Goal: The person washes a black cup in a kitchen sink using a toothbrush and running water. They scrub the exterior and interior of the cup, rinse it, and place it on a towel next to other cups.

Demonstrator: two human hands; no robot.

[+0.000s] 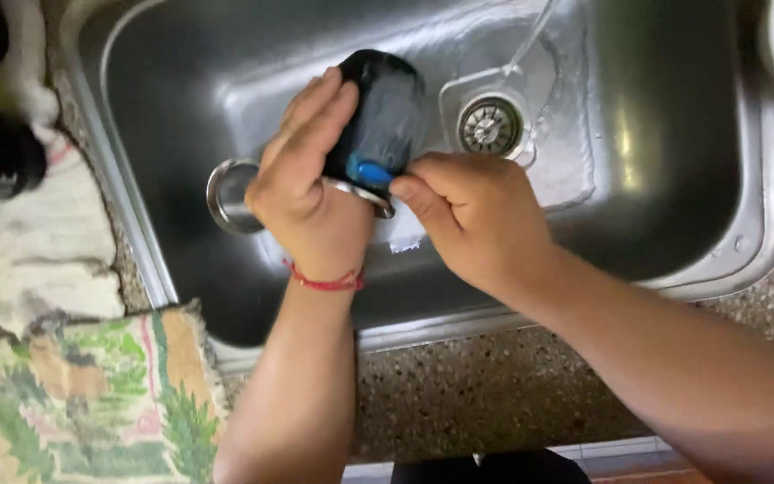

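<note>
**Two hands are holding a dark cup over the sink**

The left hand [306, 193] is wrapping around a dark cup [382, 112] with a shiny rim. Its fingers are lying close together, flat along the cup's side. The right hand [472, 215] is coming in from the other side. Its thumb and fingers are pinching a small blue thing [369, 172] against the cup's rim. It is too small to tell what the blue thing is.

The cup is being held up above the steel sink [674, 134], just beside the drain [490, 125]. A thin stream of water [530, 40] is running down near the drain, and the sink floor there is looking wet. A round shiny lid [226, 193] is peeking out behind the left hand.

What could go wrong? The cup is probably wet, so it could slip out and bang into the sink. The blue thing could drop too, since only the fingertips are holding it.

A flowery cloth [82, 403] is lying on the speckled counter [494, 385].
</note>
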